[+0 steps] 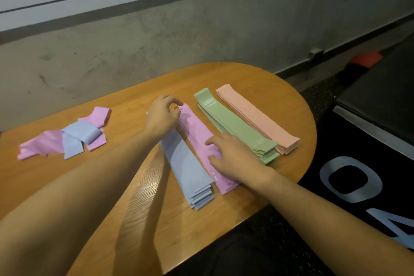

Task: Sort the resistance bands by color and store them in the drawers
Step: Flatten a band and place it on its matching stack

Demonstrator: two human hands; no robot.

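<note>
Four sorted stacks of resistance bands lie side by side on the wooden table (139, 204): blue (190, 170), pink (197, 127), green (233, 125) and peach (253, 114). My left hand (162, 116) is at the far end of the pink stack, thumb and fingers curled and pinching its top band. Flat on the near half of that pink stack lies my right hand (230, 154), fingers straight and pressing down. At the table's left sits a loose pile of unsorted pink and blue bands (67, 139). No drawers are in view.
The table ends in a rounded edge on the right, near the peach stack. Beyond it is a dark floor mat (358, 177) with large pale lettering. A grey concrete wall (156, 36) runs behind the table. Bare wood separates the loose pile from the stacks.
</note>
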